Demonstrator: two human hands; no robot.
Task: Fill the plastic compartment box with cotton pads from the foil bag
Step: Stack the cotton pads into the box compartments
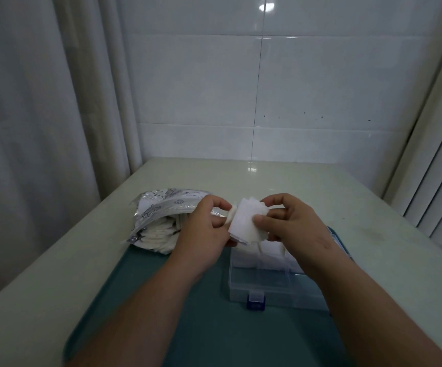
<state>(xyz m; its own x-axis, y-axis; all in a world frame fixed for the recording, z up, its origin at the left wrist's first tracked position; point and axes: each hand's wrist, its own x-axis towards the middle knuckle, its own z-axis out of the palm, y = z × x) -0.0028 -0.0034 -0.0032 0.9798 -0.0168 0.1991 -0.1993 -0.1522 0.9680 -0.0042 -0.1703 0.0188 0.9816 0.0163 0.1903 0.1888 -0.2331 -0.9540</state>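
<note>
A green tray (pixel 140 300) lies nearest, and the clear box (pixel 267 284) sits on it with a blue clip (pixel 256 303) in front. Just above the box's far side, the right hand (pixel 294 223) pinches a bunch of white pads (pixel 243 223) with thumb and fingers. The left hand (pixel 204 231) curls its fingers on the bunch's other edge. I think the pads are being sorted to drop in. Next they must go down into one hole, but the right arm hides part of the box. The open bag (pixel 158 215) lies to the left with more pads inside. Behind are the table (pixel 294 181), a curtain (pixel 29 115) and a tiled wall (pixel 267 88)
</note>
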